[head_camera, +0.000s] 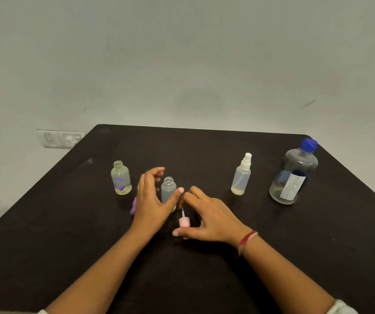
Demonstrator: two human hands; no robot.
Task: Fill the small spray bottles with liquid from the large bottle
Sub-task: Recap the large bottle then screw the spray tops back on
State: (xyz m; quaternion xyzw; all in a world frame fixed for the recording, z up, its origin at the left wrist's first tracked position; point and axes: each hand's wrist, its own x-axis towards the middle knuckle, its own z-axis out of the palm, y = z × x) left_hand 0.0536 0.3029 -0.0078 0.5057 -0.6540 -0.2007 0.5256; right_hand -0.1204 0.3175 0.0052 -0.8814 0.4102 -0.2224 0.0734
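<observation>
Uncapped bottle [168,189], both hands close by.
Left hand [150,200] spread, cupped round bottle; right hand [211,218] spread over pink cap [184,222] lying on table [204,155]; contact unclear.

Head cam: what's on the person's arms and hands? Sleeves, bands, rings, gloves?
No gloves, and both forearms are bare. The right hand has a red-and-tan thread band at its wrist. The left hand has no wristband; whether it wears a ring is too small to tell. A white sleeve edge shows at the bottom right.
</observation>
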